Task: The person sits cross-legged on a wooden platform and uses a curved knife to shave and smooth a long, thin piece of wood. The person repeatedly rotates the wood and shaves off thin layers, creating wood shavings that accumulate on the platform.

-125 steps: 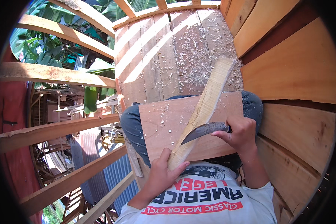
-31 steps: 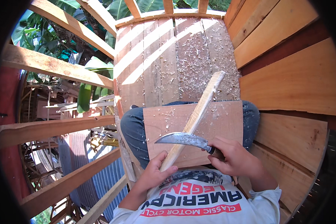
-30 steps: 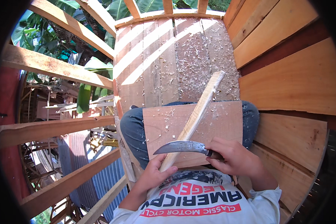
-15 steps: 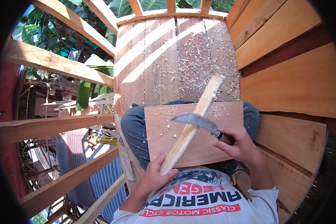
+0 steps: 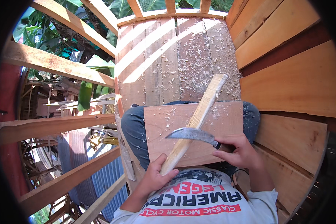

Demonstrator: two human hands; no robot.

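My left hand (image 5: 155,175) is closed around the near end of a pale strip of wood (image 5: 205,102). The strip slants away to the far right across a flat board (image 5: 160,115) on my lap, and its far end reaches past the board's edge. In my right hand (image 5: 239,151) is the dark handle of a curved knife (image 5: 192,134). Its grey blade crosses over the strip's nearer half, with the tip pointing left. Whether the edge bites into the wood, I cannot tell. Small chips of wood lie on the board.
Plank flooring (image 5: 153,78) ahead is strewn with wood shavings (image 5: 198,56). A wall of wide planks (image 5: 287,86) stands close on my right. Open wooden rails (image 5: 56,127) run along my left, with leaves and corrugated sheets (image 5: 108,183) beyond. My jeans-clad legs (image 5: 132,127) are under the board.
The knife and my right hand have come nearer to me along the strip, the blade now closer to my left hand. My left hand keeps its hold in about the same place.
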